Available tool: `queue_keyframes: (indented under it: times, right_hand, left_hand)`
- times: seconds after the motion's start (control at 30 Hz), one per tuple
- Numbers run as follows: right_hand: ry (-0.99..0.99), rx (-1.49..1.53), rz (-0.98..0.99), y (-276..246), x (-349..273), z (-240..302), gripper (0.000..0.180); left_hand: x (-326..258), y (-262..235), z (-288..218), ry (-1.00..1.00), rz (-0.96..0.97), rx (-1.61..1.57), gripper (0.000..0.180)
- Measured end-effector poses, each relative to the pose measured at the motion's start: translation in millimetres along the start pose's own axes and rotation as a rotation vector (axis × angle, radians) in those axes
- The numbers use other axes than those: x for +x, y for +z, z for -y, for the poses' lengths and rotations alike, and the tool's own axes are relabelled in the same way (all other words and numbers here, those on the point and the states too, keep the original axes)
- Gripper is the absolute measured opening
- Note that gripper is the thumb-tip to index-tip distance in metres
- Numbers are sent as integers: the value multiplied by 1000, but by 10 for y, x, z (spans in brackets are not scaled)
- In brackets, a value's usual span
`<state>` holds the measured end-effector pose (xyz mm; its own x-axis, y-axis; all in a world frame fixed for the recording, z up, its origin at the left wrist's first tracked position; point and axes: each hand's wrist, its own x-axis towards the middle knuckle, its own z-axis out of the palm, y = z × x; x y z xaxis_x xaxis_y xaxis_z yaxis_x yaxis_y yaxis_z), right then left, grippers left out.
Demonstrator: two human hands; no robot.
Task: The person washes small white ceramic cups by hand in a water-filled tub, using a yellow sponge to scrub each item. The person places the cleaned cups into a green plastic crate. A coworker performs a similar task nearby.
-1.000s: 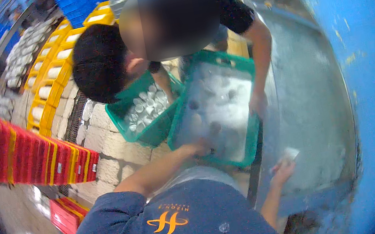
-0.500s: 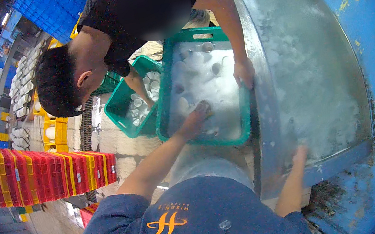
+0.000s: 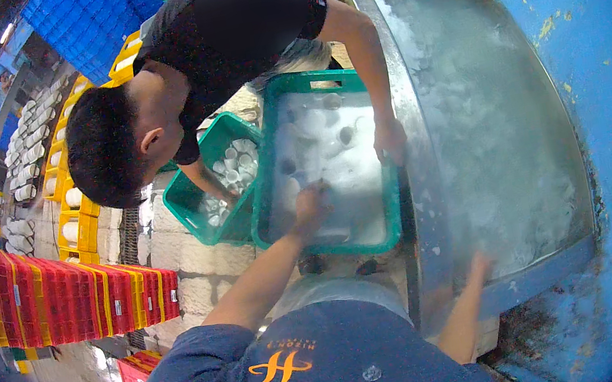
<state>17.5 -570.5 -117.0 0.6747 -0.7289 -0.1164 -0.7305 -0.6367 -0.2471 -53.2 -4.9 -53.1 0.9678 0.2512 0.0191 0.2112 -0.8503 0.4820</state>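
left hand (image 3: 312,206) at green crate (image 3: 356,248), right hand (image 3: 481,268) at tank (image 3: 424,171) — can't tell either's grip.

Crate (image 3: 352,248) between bin (image 3: 190,187) of cups (image 3: 236,162), left, and tank (image 3: 415,124), right

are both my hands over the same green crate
No, your left hand is over the larger green crate, while your right hand is at the metal tank.

Factory floor (image 3: 193,268): stacked red-and-yellow plastic crates (image 3: 72,291) toward its left edge, metal-rimmed tank (image 3: 416,124) along its right.
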Motion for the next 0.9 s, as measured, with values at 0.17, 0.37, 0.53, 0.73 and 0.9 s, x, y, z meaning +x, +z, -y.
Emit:
queue_keyframes:
  times: [0.17, 0.37, 0.53, 0.73, 0.9]
  right_hand:
    - [-413, 732, -127, -772, -906, 587, 28]
    - [-517, 1056, 938, -1022, -2779, 1947, 33]
    - [242, 1313, 1395, -848, -3407, 2489, 51]
    - [324, 1436, 1303, -615, -3305, 2547, 40]
    - [287, 1452, 1364, -650, -3221, 2600, 35]
  left_hand:
    - [-242, -455, 28, -469, 236, -1791, 36]
    - [-270, -641, -257, -585, 269, -1853, 30]
    - [-210, -839, -580, -141, 558, -1303, 33]
    - [-273, -487, -23, -272, 253, -1500, 43]
    - [-253, -52, 384, 498, 138, 147, 44]
